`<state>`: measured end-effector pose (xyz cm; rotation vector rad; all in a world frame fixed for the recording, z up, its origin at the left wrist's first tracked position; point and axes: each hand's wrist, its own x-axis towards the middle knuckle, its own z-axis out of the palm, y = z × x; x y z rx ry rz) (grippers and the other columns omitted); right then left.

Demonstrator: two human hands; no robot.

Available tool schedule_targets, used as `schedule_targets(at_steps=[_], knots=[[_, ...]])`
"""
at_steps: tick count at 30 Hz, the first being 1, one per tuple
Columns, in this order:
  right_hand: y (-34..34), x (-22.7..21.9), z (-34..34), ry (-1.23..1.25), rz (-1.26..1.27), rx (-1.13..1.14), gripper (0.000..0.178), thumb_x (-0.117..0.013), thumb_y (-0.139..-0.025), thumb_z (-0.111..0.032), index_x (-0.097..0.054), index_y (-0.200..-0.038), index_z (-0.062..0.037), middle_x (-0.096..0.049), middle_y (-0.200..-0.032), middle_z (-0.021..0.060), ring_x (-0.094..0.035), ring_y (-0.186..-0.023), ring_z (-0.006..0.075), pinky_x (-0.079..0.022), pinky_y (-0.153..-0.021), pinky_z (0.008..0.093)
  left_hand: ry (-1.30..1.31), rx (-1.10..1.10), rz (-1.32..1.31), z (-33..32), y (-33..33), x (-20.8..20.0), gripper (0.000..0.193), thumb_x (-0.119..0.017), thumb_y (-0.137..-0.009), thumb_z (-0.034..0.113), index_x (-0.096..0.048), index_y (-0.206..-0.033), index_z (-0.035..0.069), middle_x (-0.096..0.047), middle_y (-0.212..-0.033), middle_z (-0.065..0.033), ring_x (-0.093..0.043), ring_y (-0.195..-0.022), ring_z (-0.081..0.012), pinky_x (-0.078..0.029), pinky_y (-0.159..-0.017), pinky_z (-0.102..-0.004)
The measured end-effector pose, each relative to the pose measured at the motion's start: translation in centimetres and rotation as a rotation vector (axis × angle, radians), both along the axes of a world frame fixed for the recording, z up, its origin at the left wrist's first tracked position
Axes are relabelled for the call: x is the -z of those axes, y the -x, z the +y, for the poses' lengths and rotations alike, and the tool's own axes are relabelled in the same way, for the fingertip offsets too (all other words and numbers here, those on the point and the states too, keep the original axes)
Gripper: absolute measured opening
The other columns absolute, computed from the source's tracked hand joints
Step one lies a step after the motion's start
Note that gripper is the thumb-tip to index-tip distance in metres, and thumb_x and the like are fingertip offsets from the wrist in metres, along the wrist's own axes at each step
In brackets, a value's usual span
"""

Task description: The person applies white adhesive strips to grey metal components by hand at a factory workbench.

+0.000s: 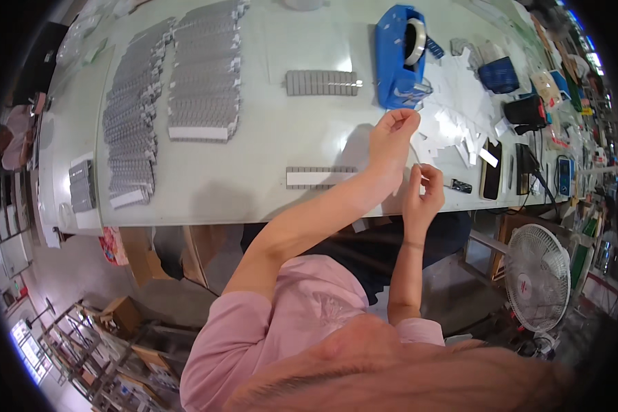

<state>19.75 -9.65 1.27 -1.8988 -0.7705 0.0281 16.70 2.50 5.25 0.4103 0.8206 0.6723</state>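
My left hand [391, 141] reaches across to just in front of a blue tape dispenser [393, 65], its fingertips pinched together. Closer to the table edge, my right hand [424, 196] is also closed in a pinch. A thin pale strip [416, 155] rises from the right fingertips toward the left hand; whether the left fingers grip it is too small to tell. Partly under my left forearm lies a grey ribbed block with a white strip [312, 178] along it. Farther back rests another grey ribbed block [321, 83] with a shiny top.
Long rows of grey ribbed pieces [206, 75] cover the left of the table [261, 144]. White paper scraps [453, 103] lie right of the dispenser, near a dark phone [491, 170] and a blue basket [498, 75]. A fan [539, 278] stands beyond the right front edge.
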Motion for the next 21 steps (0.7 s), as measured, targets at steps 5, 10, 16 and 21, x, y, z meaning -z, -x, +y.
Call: schedule_targets(at_steps=[5,10,16,21], knots=[[2.6,-2.7,-1.6,-0.015,0.351,-0.150,0.007,-0.066,-0.091,0.000,-0.066,-0.096,0.0036,-0.066,-0.085,0.0037,-0.059,-0.075,0.0077,-0.048,-0.070,0.0218,-0.211,-0.125,-0.039,-1.4,9.0,-0.5,0.020,-0.067,-0.092,0.006,-0.060,-0.110,0.003,-0.060,-0.094,-0.0007,-0.055,-0.091,-0.0090,-0.044,-0.084,-0.0234],[5.3,-3.3,-1.2,0.014,0.651,-0.427,0.010,-0.068,-0.087,0.002,-0.071,-0.097,0.0028,-0.068,-0.088,0.0047,-0.060,-0.077,0.0077,-0.048,-0.070,0.0212,-0.480,-0.003,0.182,-2.0,19.7,2.5,0.007,-0.062,-0.094,0.002,-0.057,-0.098,0.006,-0.058,-0.092,-0.0008,-0.055,-0.083,-0.0092,-0.047,-0.080,-0.0264],[6.6,-2.3,-1.0,0.085,0.808,-0.473,0.007,-0.072,-0.088,-0.003,-0.069,-0.094,-0.0008,-0.065,-0.078,-0.0033,-0.053,-0.066,0.0000,-0.041,-0.059,0.0153,-0.334,0.292,0.360,-0.8,25.6,1.0,0.010,-0.071,-0.088,0.001,-0.063,-0.091,0.006,-0.065,-0.090,0.0017,-0.055,-0.083,-0.0047,-0.043,-0.075,-0.0204],[6.6,-1.1,-1.1,0.168,0.603,-0.381,0.010,-0.075,-0.082,0.000,-0.068,-0.089,-0.0033,-0.065,-0.075,-0.0016,-0.055,-0.065,0.0068,-0.044,-0.059,0.0201,-0.952,0.411,0.761,-1.1,25.2,1.2,0.015,-0.076,-0.080,0.003,-0.066,-0.086,0.011,-0.071,-0.091,0.0020,-0.060,-0.087,-0.0131,-0.045,-0.077,-0.0296]])
